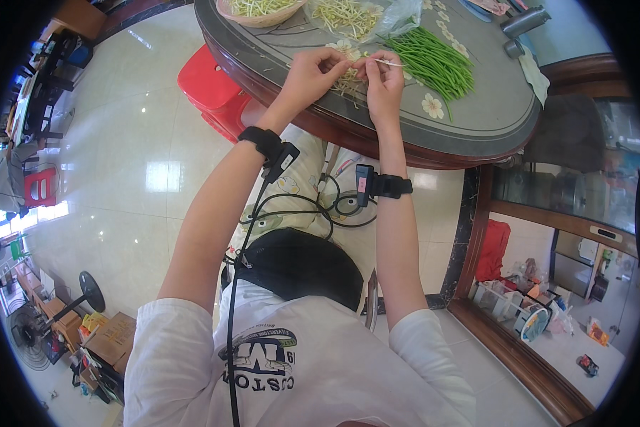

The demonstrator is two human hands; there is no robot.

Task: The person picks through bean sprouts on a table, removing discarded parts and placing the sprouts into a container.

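Both hands meet above the near edge of an oval table (490, 131). My right hand (386, 80) holds a pale bean sprout (388, 63) between thumb and fingers. The fingertips of my left hand (317, 72) pinch at the sprout's other end; what exactly lies between them is too small to tell. Thin brownish sprout scraps (349, 88) lie on the table beneath the hands. Just beyond, more bean sprouts (346, 18) rest on a clear plastic bag (405, 13). A bundle of long green stems (432, 61) lies right beside my right hand.
A pink basket (261, 20) of sprouts stands at the table's far left. Metal cups (525, 22) and a pale cloth (533, 77) are at its right edge. A red plastic stool (208, 88) stands left of the table. Black cables (298, 197) from the wrist devices hang over the lap.
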